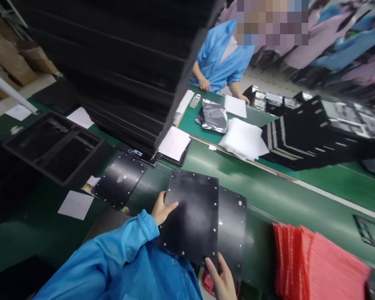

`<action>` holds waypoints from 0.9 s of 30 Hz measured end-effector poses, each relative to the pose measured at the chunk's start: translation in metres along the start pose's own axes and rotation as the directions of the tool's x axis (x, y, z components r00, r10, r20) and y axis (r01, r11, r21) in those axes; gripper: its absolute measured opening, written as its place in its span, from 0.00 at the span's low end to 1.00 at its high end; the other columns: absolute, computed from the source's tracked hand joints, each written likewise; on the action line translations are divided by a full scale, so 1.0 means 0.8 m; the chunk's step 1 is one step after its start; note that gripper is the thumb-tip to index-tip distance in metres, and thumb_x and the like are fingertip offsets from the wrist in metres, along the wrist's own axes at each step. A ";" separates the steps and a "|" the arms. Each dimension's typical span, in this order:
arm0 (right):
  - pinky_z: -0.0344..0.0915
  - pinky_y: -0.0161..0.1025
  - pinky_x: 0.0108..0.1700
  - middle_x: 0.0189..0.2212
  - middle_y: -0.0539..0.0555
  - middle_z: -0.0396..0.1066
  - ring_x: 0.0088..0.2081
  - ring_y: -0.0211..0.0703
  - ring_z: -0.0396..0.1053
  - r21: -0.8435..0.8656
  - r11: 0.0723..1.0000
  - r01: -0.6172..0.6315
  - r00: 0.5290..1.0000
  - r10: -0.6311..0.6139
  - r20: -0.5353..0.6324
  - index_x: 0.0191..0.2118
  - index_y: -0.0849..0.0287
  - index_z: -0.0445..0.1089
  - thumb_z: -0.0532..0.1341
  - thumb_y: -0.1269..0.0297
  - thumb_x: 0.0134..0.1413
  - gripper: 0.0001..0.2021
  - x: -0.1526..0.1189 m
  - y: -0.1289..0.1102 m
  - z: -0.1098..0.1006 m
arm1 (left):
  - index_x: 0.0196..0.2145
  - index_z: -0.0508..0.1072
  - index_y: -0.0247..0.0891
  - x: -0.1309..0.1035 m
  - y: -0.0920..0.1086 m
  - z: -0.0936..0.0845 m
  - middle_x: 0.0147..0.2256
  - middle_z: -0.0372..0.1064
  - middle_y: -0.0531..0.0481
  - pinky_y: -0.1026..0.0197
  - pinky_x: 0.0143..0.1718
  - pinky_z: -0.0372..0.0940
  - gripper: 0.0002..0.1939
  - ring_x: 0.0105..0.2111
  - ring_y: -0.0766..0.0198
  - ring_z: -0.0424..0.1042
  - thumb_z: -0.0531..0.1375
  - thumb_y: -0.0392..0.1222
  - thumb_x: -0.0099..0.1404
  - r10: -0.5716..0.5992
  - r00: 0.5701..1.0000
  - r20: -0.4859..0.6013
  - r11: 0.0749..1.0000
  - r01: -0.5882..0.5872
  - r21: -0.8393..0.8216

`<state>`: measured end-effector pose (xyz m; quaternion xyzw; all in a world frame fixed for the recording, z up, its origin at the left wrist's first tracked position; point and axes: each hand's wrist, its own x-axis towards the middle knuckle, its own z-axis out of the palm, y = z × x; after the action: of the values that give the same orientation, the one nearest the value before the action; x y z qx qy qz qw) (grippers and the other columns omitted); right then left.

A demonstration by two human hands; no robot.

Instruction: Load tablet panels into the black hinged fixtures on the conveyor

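Black and flat, a rectangular panel with pale edge dots (pixel 192 214) is clamped between the fingers of the left hand (pixel 164 209) and the right hand (pixel 221 277), over a similar black dotted panel (pixel 233 229) on the green worktop (pixel 259 187).

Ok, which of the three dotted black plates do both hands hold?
The front plate, between left hand and right hand; it partly covers the second plate. The third plate lies apart, leftward.

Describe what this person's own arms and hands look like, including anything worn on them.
The left hand and right hand are both bare, without gloves. A loose, bright blue long sleeve covers the left arm, its cuff gathered at the wrist. The right sleeve is out of view.
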<state>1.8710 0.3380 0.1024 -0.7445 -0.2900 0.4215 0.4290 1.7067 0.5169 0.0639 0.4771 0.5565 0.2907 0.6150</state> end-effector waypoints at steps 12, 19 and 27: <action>0.63 0.53 0.49 0.43 0.62 0.72 0.44 0.56 0.68 -0.210 0.959 0.188 0.914 -0.249 -0.319 0.43 0.58 0.71 0.59 0.40 0.46 0.27 0.083 0.112 -0.194 | 0.60 0.55 0.35 -0.015 0.019 0.109 0.61 0.54 0.42 0.57 0.62 0.50 0.38 0.61 0.55 0.54 0.59 0.54 0.57 0.153 0.988 0.026 0.936 -0.154 0.316; 0.50 0.62 0.56 0.50 0.73 0.64 0.55 0.66 0.58 -0.288 0.943 0.164 0.942 -0.236 -0.237 0.46 0.67 0.66 0.51 0.34 0.42 0.39 0.216 0.191 -0.165 | 0.63 0.53 0.33 -0.025 0.031 0.118 0.60 0.56 0.42 0.58 0.62 0.50 0.44 0.61 0.54 0.54 0.60 0.57 0.54 0.123 0.992 0.001 0.913 -0.114 0.392; 0.59 0.44 0.37 0.36 0.59 0.69 0.36 0.53 0.66 -0.581 0.650 0.490 0.850 -0.505 0.153 0.48 0.60 0.66 0.59 0.53 0.47 0.23 0.150 0.110 -0.208 | 0.62 0.54 0.34 -0.030 0.031 0.119 0.61 0.55 0.44 0.56 0.61 0.51 0.45 0.61 0.51 0.55 0.62 0.56 0.51 0.096 0.995 -0.004 0.945 -0.090 0.315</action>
<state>2.0804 0.3265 0.0255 -0.7371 -0.5959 0.1651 0.2727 1.7974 0.4797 0.0889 0.5920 0.5784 0.2313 0.5114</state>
